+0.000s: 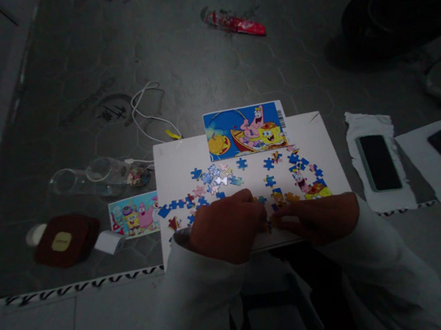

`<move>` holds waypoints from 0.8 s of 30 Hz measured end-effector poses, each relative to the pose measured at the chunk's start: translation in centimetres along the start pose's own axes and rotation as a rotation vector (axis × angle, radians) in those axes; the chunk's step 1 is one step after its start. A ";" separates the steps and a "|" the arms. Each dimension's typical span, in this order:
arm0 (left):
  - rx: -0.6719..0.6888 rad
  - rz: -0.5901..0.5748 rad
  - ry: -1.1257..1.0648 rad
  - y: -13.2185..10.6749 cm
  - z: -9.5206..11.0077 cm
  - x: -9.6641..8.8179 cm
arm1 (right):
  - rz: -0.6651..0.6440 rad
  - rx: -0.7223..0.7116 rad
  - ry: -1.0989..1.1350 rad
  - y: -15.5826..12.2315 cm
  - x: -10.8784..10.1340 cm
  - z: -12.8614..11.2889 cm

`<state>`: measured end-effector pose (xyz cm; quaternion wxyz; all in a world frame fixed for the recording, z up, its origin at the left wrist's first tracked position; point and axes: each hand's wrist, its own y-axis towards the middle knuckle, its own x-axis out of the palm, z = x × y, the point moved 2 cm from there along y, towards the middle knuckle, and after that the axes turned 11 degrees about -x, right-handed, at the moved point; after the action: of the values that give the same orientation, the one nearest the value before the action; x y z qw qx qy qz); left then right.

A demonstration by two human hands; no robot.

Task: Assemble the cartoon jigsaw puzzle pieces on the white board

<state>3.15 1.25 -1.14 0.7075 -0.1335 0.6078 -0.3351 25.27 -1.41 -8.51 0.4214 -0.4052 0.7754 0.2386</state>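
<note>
White board (pixel 324 132) lay on dark floor, loose blue puzzle pieces (pixel 216 179) scattered across it. Left hand (pixel 226 228) curled, right hand (pixel 321 219) flat, fingertips meeting at board's near edge, pinching small piece (pixel 269 224); grip detail too dim. Reference picture (pixel 245 130) at far edge. Phone (pixel 378 162) well right.

head cam | looks forward and down – close over white board (pixel 244 183) | floor beyond

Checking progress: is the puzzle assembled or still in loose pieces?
Mostly loose: blue pieces lie scattered on the white board, with only a small joined cluster by the right hand.
</note>
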 end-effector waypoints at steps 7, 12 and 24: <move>0.048 -0.031 0.035 -0.1 -0.2 -0.2 | -0.055 0.105 0.008 -0.4 0.2 0.0; -0.020 -0.003 0.021 -0.3 -0.2 0.0 | -0.128 0.130 0.165 -0.6 -0.2 0.8; -0.021 -0.003 0.038 -0.4 -0.4 0.2 | -0.203 0.252 0.208 -1.1 -0.4 1.8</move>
<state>2.71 0.93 -1.17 0.6939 -0.1354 0.6244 -0.3322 27.13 -0.56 -9.13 0.4085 -0.4479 0.7935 0.0526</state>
